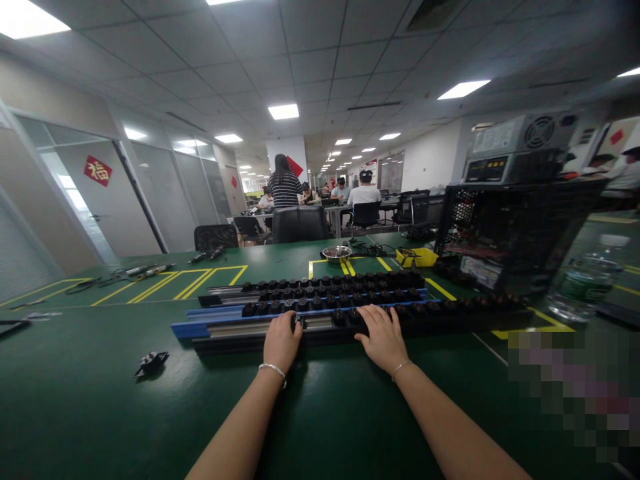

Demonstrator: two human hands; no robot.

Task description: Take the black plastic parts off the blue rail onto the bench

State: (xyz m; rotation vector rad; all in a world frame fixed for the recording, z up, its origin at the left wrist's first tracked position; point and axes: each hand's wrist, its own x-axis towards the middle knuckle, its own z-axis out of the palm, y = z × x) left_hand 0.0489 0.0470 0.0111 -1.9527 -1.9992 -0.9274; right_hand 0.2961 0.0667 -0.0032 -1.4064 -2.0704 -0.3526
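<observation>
Several long rails lie side by side across the table, carrying rows of small black blocks [339, 317]. The front black rail [230, 347] and a blue rail [190, 330] stick out to the left. My left hand [281, 340] is on the front rail, thumb and fingers closed around a small block that is mostly hidden. Further right, my right hand [384, 339] rests palm down with fingers spread over the blocks on the same rail. Between the two hands a bare pale stretch of rail [319, 323] shows. One loose black piece [151, 364] lies on the table to the left.
A computer case [520, 233] with power supplies [520, 147] on top stands at right, beside a water bottle [590, 280]. Behind the rails are a metal bowl [337, 253] and yellow tray [417, 257]. Cabled tools [145, 270] lie at left. Other people sit and stand farther back.
</observation>
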